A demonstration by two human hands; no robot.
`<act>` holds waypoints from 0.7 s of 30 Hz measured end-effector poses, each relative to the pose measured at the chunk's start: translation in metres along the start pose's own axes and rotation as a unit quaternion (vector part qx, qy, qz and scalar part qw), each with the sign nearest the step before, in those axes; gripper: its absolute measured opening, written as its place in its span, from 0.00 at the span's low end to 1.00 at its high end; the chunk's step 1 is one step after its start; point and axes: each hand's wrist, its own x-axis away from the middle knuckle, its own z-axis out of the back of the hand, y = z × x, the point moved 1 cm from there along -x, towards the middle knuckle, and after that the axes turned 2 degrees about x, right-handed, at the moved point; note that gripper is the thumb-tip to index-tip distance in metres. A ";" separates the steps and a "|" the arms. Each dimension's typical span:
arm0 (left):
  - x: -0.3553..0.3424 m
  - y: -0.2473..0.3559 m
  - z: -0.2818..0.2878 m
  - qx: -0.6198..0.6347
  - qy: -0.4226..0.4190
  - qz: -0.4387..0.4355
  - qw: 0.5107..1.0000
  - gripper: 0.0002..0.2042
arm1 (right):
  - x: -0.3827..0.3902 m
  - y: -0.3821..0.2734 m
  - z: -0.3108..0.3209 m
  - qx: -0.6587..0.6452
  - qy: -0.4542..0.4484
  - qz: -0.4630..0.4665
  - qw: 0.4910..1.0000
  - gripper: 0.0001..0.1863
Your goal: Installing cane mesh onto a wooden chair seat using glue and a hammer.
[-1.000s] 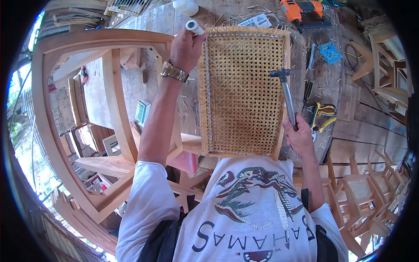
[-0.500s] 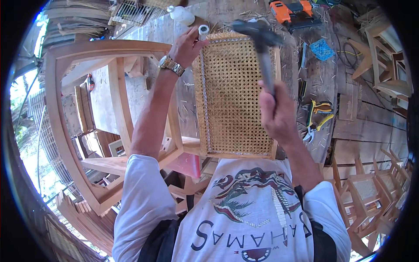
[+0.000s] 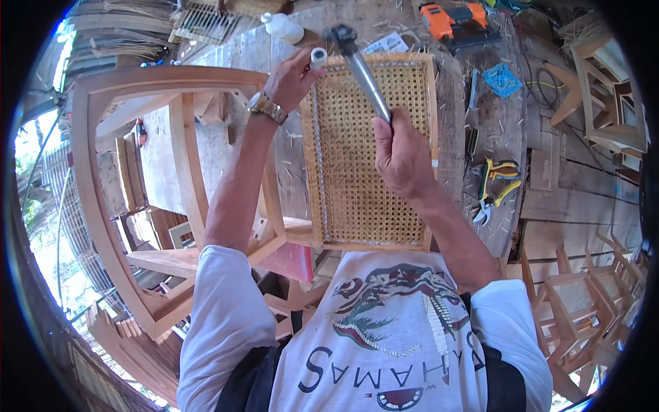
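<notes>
My left hand [image 3: 287,84] grips a short white cylindrical piece [image 3: 318,57] upright at the top-left corner of a wooden frame covered in woven cane webbing [image 3: 364,192]. My right hand [image 3: 401,154] is closed on the metal handle of a hammer [image 3: 362,77], whose dark head hangs just above and to the right of that white piece. Frayed cane ends stick out along the panel's edges. A bare wooden chair frame [image 3: 85,158] stands just left of the panel, with my left forearm over it.
An orange-and-black nail gun [image 3: 443,20], a white bottle [image 3: 283,26], a blue packet [image 3: 501,79] and yellow-handled pliers [image 3: 504,172] lie on the plank worktop [image 3: 453,158]. Several wooden chairs [image 3: 576,302] stand at lower right, more frames [image 3: 604,110] at upper right.
The hammer has swung up and left, from over the panel's right side to beside the white piece, with my right hand following. The whole view has shifted slightly.
</notes>
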 end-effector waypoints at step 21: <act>0.042 -0.024 -0.007 0.318 0.224 0.108 0.915 0.12 | 0.034 0.027 0.040 0.016 -0.044 -0.116 0.992 0.14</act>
